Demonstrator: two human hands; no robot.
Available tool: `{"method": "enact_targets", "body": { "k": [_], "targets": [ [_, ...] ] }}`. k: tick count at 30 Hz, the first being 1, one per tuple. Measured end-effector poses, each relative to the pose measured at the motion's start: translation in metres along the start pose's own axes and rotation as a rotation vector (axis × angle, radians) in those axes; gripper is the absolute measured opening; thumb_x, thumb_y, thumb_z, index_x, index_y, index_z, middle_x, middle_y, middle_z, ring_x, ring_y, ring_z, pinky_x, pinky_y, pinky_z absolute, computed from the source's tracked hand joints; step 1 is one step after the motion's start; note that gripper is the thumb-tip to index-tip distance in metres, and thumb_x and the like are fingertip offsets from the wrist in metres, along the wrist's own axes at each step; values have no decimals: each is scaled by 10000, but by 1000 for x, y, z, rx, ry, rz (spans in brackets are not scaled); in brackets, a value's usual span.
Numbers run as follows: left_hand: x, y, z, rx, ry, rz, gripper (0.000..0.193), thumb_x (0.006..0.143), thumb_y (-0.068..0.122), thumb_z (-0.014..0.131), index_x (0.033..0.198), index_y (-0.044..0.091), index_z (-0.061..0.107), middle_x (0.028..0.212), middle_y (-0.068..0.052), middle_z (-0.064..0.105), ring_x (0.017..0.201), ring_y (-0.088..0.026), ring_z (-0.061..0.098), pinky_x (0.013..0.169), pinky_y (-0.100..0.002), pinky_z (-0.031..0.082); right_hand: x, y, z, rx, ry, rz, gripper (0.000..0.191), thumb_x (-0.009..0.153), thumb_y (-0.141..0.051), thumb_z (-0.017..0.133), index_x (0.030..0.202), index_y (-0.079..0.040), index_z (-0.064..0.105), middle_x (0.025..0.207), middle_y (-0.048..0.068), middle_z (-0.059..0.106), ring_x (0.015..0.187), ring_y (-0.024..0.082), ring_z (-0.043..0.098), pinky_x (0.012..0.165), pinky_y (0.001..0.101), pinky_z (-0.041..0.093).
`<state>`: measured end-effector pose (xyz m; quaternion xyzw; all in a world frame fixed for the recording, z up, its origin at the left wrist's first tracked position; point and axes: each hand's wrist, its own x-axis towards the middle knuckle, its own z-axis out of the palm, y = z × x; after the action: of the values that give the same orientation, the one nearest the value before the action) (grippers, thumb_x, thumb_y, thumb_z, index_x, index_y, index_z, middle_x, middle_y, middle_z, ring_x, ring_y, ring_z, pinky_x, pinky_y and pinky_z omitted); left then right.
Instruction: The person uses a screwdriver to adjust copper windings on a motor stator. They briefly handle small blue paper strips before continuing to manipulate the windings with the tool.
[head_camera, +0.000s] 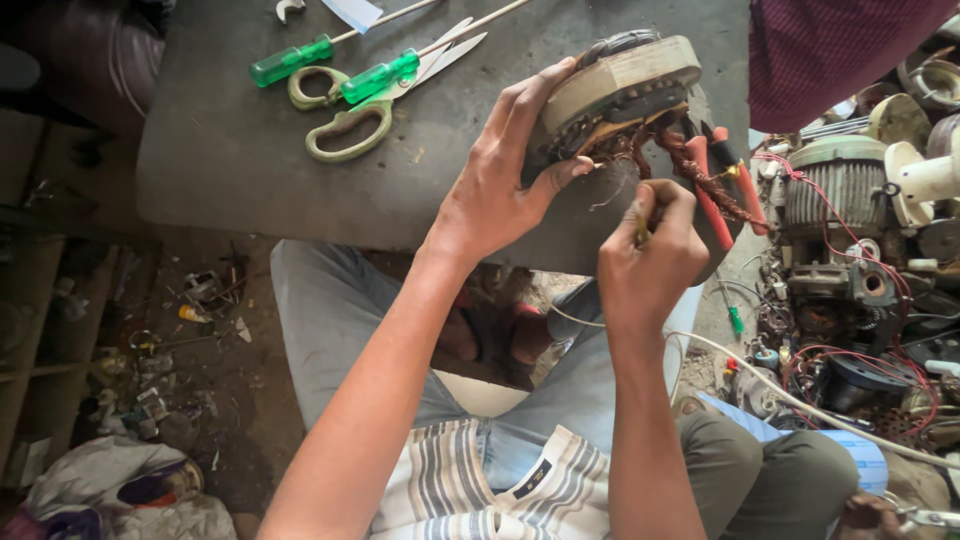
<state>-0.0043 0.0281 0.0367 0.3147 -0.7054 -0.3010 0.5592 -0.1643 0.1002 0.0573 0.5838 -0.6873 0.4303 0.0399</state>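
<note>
My left hand grips the side of a round motor stator with copper windings, tilting it up on the edge of a dark grey table. My right hand is closed around a small thin tool, its tip at the copper wires on the stator's underside. Red-handled pliers lie against the stator just right of that hand.
Pale green scissors and two green-handled screwdrivers lie at the table's far side. A heap of motor parts and red wires fills the right. A white cable crosses my lap. Scraps litter the floor at left.
</note>
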Motion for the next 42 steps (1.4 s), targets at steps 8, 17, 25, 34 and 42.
{"method": "enact_targets", "body": {
  "k": [8, 17, 25, 34, 42],
  "targets": [
    [4, 4, 2, 3, 9, 17, 741, 1002, 213, 823, 1560, 115, 344, 1532, -150, 478, 1442, -386, 502, 1205, -418, 467, 2, 4, -12, -36, 121, -50, 113, 1153, -72, 643, 1084, 19, 648, 934, 138, 706, 791, 255, 694, 723, 377, 526],
    [12, 0, 11, 13, -1, -9, 772, 1002, 236, 820, 1607, 123, 355, 1529, -153, 480, 1439, -381, 508, 1201, -425, 469, 6, -11, -37, 207, -30, 93, 110, 1119, -108, 665, 1184, -22, 646, 1030, 128, 685, 771, 175, 676, 689, 334, 552],
    [2, 0, 10, 24, 1, 37, 725, 1030, 249, 815, 1559, 101, 342, 1557, -155, 459, 1466, -379, 483, 1237, -426, 444, 45, -23, -44, -237, -338, -465, 504, 824, -107, 790, 1283, 1, 611, 1280, 162, 665, 938, 401, 713, 743, 495, 550],
    [-2, 11, -2, -14, 7, 37, 732, 1006, 200, 808, 1563, 111, 342, 1545, -153, 463, 1455, -378, 491, 1220, -420, 455, 35, -12, -16, -185, -302, -359, 211, 945, -43, 712, 1150, -83, 691, 1027, 98, 741, 908, 341, 730, 737, 472, 545],
    [1, 10, 1, -7, 6, 10, 763, 1010, 210, 818, 1599, 119, 340, 1531, -156, 464, 1438, -380, 498, 1235, -438, 464, 20, 9, -39, 101, -124, -108, 259, 963, 91, 713, 1206, 6, 690, 1037, 98, 760, 945, 177, 742, 772, 306, 546]
  ]
}}
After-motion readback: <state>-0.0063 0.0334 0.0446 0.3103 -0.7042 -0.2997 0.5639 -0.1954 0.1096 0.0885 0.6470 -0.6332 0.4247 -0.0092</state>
